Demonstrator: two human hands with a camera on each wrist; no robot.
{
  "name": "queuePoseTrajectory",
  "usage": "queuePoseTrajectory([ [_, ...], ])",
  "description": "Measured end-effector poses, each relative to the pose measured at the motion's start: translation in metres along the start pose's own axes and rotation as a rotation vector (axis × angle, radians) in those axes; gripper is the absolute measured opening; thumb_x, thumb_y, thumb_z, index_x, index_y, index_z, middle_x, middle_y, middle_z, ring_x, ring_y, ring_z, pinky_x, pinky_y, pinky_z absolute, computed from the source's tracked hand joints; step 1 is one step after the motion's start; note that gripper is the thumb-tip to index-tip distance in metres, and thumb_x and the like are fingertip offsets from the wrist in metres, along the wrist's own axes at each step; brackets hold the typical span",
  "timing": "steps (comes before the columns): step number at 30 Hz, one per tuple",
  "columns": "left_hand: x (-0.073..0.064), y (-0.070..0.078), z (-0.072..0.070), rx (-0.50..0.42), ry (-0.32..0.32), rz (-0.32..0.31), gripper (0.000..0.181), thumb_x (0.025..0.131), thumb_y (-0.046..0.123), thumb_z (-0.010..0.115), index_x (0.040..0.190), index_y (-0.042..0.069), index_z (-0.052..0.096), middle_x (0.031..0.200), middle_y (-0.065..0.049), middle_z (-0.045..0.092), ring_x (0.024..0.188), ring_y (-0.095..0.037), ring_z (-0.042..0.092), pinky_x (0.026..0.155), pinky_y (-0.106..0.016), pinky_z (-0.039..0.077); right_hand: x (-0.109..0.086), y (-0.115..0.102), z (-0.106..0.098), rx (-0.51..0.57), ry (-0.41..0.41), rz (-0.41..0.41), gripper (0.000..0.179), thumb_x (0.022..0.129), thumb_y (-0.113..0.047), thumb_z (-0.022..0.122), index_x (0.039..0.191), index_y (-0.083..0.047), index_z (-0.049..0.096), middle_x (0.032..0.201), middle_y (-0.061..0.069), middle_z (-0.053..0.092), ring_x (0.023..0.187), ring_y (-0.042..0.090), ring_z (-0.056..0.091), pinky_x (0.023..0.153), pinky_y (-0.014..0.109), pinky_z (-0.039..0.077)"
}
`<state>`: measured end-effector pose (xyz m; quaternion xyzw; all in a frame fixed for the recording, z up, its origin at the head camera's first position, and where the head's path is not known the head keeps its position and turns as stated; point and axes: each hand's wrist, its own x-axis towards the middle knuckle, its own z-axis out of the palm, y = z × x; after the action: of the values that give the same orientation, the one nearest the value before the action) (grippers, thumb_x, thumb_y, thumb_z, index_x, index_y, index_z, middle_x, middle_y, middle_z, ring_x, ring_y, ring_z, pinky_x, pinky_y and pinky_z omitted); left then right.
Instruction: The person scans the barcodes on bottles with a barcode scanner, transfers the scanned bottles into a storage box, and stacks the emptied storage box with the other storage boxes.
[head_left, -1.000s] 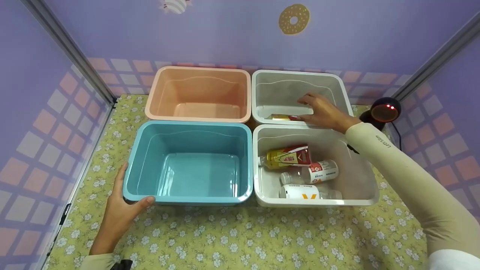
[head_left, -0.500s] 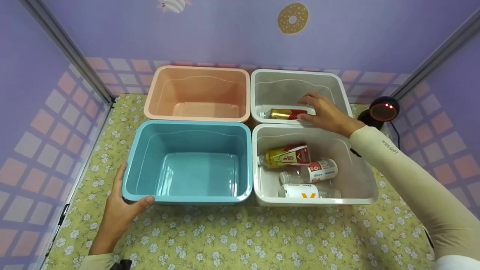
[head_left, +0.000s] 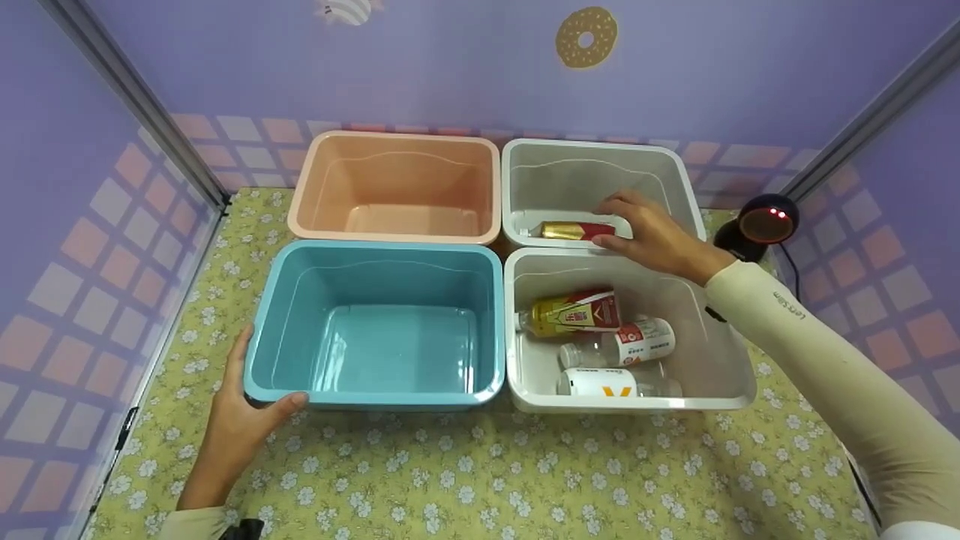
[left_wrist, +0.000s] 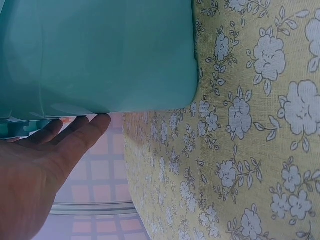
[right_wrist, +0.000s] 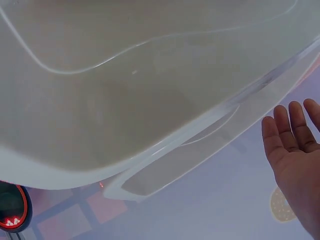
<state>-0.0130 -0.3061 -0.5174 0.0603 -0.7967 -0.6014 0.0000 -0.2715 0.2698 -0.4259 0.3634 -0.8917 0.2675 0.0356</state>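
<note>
My right hand [head_left: 651,232] hovers over the back white bin [head_left: 600,142], fingers apart and relaxed. Below its thumb, a bottle with a gold and red label [head_left: 570,230] lies on that bin's floor along the near wall. In the right wrist view the fingers [right_wrist: 282,137] are extended, with nothing in them. My left hand [head_left: 240,420] rests at the front left corner of the blue bin [head_left: 375,400], thumb by the front rim. In the left wrist view its straight fingers [left_wrist: 82,131] lie against the bin's side.
The front white bin [head_left: 637,403] holds a yellow and red bottle [head_left: 574,312], a red-and-white labelled bottle [head_left: 645,342] and a white-labelled bottle [head_left: 600,383]. An orange bin [head_left: 397,136] stands at back left. A black device with red lights [head_left: 769,219] is at right.
The gold and red bottle, mostly behind the near rim a second ago, now shows more fully on the bin floor. My right hand has drawn slightly right; the left has stayed put.
</note>
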Motion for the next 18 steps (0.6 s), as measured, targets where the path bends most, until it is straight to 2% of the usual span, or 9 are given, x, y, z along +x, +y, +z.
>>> queuePoseTrajectory([
  [4,0.000,0.001,0.000,-0.009,0.005,-0.002,0.116,0.098,0.011,0.083,0.177,0.046,0.005,0.174,-0.031,0.027,0.139,-0.052,0.052,0.090,-0.023,0.062,-0.002,-0.004,-0.001,-0.006,-0.008,0.003,0.046,0.100,-0.013,0.084,0.137,0.010,0.067,0.137,0.027,0.065,0.130,0.046,0.061,0.114,0.060,0.048],
  [9,-0.001,0.000,0.001,-0.018,0.010,-0.004,0.117,0.097,0.010,0.084,0.177,0.045,0.006,0.172,-0.031,0.028,0.137,-0.054,0.053,0.088,-0.026,0.064,-0.005,-0.006,-0.001,-0.020,-0.009,-0.031,0.044,0.100,-0.012,0.084,0.135,0.011,0.068,0.136,0.027,0.065,0.129,0.045,0.061,0.113,0.059,0.049],
  [15,0.000,0.001,0.000,-0.020,0.002,-0.007,0.117,0.097,0.011,0.084,0.177,0.044,0.005,0.174,-0.032,0.025,0.139,-0.054,0.051,0.089,-0.023,0.062,-0.011,-0.009,-0.001,-0.023,-0.015,-0.058,0.035,0.102,-0.012,0.081,0.130,0.007,0.071,0.131,0.023,0.067,0.125,0.042,0.062,0.110,0.057,0.050],
  [18,0.000,0.001,0.000,-0.018,0.003,0.005,0.117,0.097,0.011,0.084,0.177,0.044,0.005,0.173,-0.032,0.027,0.139,-0.053,0.052,0.090,-0.022,0.062,-0.014,-0.010,-0.002,-0.030,-0.029,-0.048,0.038,0.103,-0.014,0.081,0.132,0.007,0.070,0.134,0.023,0.066,0.127,0.041,0.062,0.111,0.057,0.050],
])
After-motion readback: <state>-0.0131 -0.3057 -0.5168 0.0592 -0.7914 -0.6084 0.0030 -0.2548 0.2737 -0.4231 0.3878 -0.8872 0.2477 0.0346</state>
